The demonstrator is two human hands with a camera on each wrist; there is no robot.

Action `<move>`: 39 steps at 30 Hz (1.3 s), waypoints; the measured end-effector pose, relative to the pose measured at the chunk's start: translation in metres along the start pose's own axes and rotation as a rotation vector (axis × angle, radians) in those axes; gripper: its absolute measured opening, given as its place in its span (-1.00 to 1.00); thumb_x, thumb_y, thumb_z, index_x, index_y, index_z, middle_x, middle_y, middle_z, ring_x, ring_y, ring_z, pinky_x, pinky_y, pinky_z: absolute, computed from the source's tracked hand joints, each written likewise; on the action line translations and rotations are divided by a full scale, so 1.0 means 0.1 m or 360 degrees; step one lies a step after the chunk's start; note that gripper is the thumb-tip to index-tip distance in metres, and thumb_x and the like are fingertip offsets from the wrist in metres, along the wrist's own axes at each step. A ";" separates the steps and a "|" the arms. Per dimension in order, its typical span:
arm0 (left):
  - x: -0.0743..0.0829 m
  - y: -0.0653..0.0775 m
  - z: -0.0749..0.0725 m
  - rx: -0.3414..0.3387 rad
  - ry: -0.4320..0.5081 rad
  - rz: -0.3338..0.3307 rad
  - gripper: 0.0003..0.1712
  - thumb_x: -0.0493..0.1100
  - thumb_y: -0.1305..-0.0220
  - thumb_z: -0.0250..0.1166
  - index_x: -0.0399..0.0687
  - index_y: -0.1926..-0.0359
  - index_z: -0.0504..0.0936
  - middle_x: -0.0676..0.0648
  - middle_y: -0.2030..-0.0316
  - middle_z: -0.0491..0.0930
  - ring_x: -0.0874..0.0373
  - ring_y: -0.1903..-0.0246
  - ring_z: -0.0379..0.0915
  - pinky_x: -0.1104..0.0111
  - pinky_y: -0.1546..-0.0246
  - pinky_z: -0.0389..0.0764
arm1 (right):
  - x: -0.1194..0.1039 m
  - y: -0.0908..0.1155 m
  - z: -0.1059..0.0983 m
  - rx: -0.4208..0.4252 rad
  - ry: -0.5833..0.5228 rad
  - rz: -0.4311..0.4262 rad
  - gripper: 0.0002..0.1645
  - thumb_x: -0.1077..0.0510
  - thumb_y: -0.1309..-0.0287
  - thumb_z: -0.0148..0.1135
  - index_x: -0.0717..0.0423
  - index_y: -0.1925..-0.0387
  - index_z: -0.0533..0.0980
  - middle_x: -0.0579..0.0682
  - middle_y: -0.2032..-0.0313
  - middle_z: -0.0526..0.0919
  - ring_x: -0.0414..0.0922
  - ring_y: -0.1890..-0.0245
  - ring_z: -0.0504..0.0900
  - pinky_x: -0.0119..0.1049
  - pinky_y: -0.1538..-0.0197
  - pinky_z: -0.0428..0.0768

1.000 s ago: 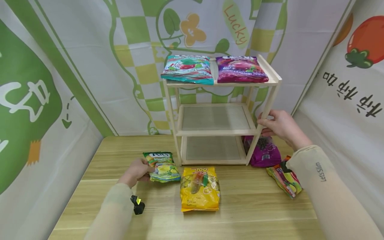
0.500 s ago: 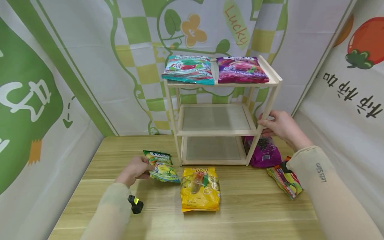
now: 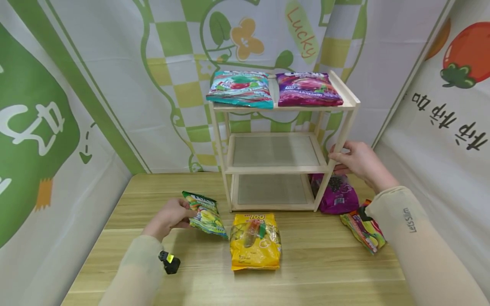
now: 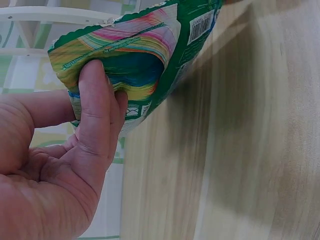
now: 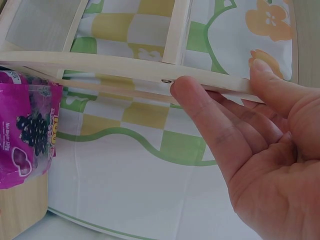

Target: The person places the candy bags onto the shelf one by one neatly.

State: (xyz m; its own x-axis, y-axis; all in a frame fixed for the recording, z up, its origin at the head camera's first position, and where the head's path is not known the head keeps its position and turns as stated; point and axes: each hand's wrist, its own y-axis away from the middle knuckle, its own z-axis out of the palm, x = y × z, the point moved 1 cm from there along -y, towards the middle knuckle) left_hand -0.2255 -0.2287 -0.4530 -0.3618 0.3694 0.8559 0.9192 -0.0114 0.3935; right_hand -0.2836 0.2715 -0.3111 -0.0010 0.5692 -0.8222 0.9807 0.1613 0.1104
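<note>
While the left hand [image 3: 172, 216] pinches one edge of the green candy bag [image 3: 208, 216], tilted over the tabletop [image 3: 325, 259] just left of the yellow bag [image 3: 255, 244], the right hand [image 3: 360, 161] grips the wooden shelf [image 3: 275, 170] by its right front post [image 3: 344, 129], above the purple bag [image 3: 338, 199] that sits beside that post.

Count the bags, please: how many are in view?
6: teal bag and purple bag on the top shelf; green bag in the left hand; yellow bag on the table, before the rack; magenta bag and red-green bag at its right. Others may be hidden.
</note>
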 end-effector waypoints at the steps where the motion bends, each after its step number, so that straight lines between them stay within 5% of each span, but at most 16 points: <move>1: 0.01 0.01 0.00 -0.0006 0.0005 0.0002 -0.74 -0.32 -0.33 0.33 -0.25 0.23 0.35 -0.04 0.47 0.41 0.21 0.61 0.42 0.37 0.54 0.68 | 0.00 0.00 0.00 0.0000 -0.0001 0.0001 -0.39 0.02 -0.52 0.10 0.41 -0.33 0.32 0.52 -0.18 0.51 0.18 0.05 0.74 -0.24 0.10 0.76; 9: 0.12 0.09 0.00 -0.0055 0.0092 0.0037 -0.72 -0.32 -0.31 0.34 -0.24 0.21 0.34 -0.05 0.46 0.40 0.19 0.57 0.44 0.28 0.46 0.75 | 0.00 0.00 0.00 0.0005 -0.0004 -0.0004 -0.39 0.02 -0.52 0.10 0.42 -0.34 0.32 0.52 -0.18 0.51 0.17 0.05 0.75 -0.26 0.11 0.76; 39: 0.44 0.42 0.07 -0.0106 -0.0041 0.0105 -0.69 -0.28 -0.31 0.35 -0.30 0.11 0.38 -0.08 0.41 0.48 0.14 0.56 0.53 0.19 0.39 0.77 | -0.01 0.01 0.01 0.0008 0.0000 0.0001 -0.38 0.02 -0.52 0.11 0.41 -0.34 0.32 0.52 -0.18 0.51 0.13 0.08 0.76 -0.24 0.09 0.76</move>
State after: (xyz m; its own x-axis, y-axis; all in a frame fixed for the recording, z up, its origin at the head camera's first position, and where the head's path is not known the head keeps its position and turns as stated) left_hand -0.2016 -0.2067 -0.4013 -0.2961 0.3897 0.8720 0.9282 -0.0980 0.3590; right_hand -0.2825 0.2706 -0.3107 -0.0002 0.5694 -0.8221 0.9817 0.1568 0.1083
